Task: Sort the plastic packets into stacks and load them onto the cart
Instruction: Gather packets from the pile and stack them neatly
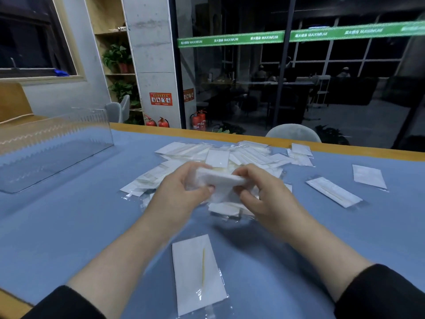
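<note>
Head view: left hand [181, 189] and right hand [259, 192] both grip a small stack of white, flat plastic packets [218, 178], one at each end, held just above the loose heap of like packets [218, 157] on the blue table mat [69, 226], prob. to square the edges before setting the stack down. Also on mat: single clear packet w/ a thin yellow stick inside [197, 272] near the person, between the forearms; two more singles [333, 192] [369, 176] to the right, apart from heap; clear acrylic box [53, 148] far left. Cart not in view.
</note>
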`<state>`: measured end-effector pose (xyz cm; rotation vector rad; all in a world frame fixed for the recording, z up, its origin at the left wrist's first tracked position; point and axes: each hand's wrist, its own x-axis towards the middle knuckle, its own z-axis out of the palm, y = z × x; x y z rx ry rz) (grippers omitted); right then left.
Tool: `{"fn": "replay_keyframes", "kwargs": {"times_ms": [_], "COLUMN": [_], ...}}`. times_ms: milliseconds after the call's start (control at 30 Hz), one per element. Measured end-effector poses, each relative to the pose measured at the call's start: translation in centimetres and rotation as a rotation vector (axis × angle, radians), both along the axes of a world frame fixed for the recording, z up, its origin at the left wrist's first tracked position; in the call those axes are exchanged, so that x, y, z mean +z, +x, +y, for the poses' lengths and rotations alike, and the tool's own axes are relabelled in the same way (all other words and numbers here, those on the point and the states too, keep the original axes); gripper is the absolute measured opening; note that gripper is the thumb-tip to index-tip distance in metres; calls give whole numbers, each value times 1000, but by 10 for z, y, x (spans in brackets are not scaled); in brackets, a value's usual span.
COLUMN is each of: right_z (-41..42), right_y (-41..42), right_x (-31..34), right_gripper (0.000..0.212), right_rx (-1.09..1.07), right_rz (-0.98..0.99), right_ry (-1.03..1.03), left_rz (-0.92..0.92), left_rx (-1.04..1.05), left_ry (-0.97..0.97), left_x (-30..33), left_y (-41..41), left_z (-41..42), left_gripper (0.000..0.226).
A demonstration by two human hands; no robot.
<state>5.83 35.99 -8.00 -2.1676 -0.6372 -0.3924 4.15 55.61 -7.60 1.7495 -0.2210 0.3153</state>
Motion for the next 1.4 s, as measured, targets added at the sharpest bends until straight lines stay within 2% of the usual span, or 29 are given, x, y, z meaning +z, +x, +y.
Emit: {"fn": "replay_keyframes", "kwargs": {"times_ms": [67, 133, 167, 200, 267, 367, 467, 533, 700, 800, 900, 933, 1067, 1167, 1300, 1400], "right_z": [-1, -10, -17, -25, -37, -34, -22, -14, -2, -3, -13, -18, -39, -55, -72, -84], "right_y": [2, 13, 20, 31, 51, 80, 112, 133, 160, 171, 181, 182, 172, 154, 97, 47], "right_x": [7, 15, 19, 20, 21, 22, 22, 20, 16, 8, 2, 1, 14, 38, 73, 84], "right_gripper": [20, 16, 21, 29, 52, 83, 105, 111, 88, 54, 12, 8, 24, 16, 12, 10], "right_rx": [-54, -211, -305, -384, -452, -411, -384, -414, -510, -520, -535, -554, -572, -565, -481, -395], "right_rz": [-43, -57, -37, 2, 138, 265, 338, 400, 472, 336, 141, 101, 25, -1, 76, 147], "right_ry": [184, 407, 428, 355, 61, -294, -439, -511, -662, -797, -774, -750, -581, -481, -226, -170], "left_rz": [-17, -32, -41, -56, -86, -55, -50, -86, -150, -152, -157, -153, -147, -132, -124, -84], "left_rx": [52, 156, 188, 219, 303, 407, 449, 450, 424, 429, 415, 408, 392, 397, 393, 361], "left_ry": [58, -4, -46, -55, 31, 116, 94, 95, 103, 65, 62, 61, 54, 40, 22, -19], "left_x": [12, 25, 30, 33, 29, 12, 8, 9, 6, 7, 7, 7, 8, 6, 7, 8], "left_y": [9, 24, 32, 40, 52, 60, 67, 69, 70, 72, 71, 70, 71, 72, 72, 71], "left_z": [-2, -3, -5, -7, -11, -8, -2, -2, -1, 3, 2, 1, 1, 2, 2, -1], "left_gripper": [10, 10, 8, 7, 18, 33, 42, 40, 26, 28, 29, 31, 25, 19, 26, 28]}}
